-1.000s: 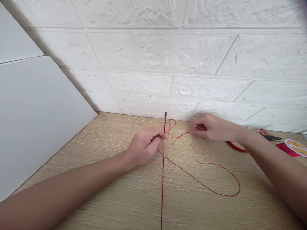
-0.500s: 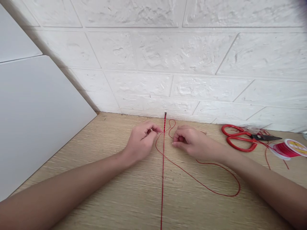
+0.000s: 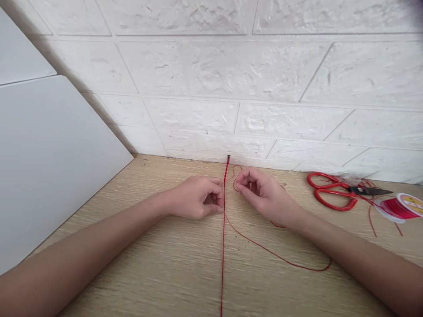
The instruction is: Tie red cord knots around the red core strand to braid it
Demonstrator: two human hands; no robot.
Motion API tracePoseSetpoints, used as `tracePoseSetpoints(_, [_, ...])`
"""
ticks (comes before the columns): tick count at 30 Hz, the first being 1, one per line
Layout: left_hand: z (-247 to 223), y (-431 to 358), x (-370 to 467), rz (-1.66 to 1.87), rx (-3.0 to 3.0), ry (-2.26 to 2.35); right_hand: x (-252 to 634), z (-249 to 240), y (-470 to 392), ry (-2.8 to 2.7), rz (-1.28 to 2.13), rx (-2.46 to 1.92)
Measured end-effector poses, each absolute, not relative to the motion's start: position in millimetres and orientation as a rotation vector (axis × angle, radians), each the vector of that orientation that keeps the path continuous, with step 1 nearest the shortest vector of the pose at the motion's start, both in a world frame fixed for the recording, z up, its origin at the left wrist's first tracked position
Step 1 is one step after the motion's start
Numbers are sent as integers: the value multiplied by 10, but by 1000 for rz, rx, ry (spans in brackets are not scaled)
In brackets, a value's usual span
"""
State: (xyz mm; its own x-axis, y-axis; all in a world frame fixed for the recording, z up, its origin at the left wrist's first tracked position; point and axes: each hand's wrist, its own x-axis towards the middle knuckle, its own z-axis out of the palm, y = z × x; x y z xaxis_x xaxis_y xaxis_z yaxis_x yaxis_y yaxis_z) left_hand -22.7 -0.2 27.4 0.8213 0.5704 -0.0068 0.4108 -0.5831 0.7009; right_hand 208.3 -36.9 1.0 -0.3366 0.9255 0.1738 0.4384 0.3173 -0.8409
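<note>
A taut red cord [image 3: 222,255] runs down the middle of the wooden table, with a knotted, braided stretch [image 3: 226,171] at its top fixed to a small nail [image 3: 228,156] by the wall. My left hand [image 3: 200,197] lies just left of this cord, its thumb and fingertips closed in a pinch on the thin red thread at the cord. To the right, my right hand [image 3: 259,189] pinches the thin thread between thumb and forefinger. That thread [image 3: 274,254] crosses the cord and curves away in a wide loop under my right forearm.
Red-handled scissors [image 3: 333,198] lie at the right, beside a spool of red thread [image 3: 401,207] and a scrap of clear plastic [image 3: 348,178]. A white brick-patterned wall [image 3: 211,79] closes off the back. At the left stands a white panel [image 3: 59,163].
My left hand has turned and come down slightly, its fingertips now at the cord lower down. My right hand has risen a little, and the thread's loop beside the cord has narrowed.
</note>
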Motion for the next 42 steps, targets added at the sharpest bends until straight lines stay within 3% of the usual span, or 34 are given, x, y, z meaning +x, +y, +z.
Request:
tracePoseSetpoints(8, [112, 10, -168, 525, 2164, 878, 1983, 126, -597, -2119, 931, -1102])
tracePoseSetpoints(24, [81, 3, -161, 647, 2191, 1076, 2030, 109, -558, -2411, 437, -1019])
tracePoseSetpoints(42, [53, 7, -163, 582, 2297, 1066, 1982, -47, -541, -2371, 418, -1351])
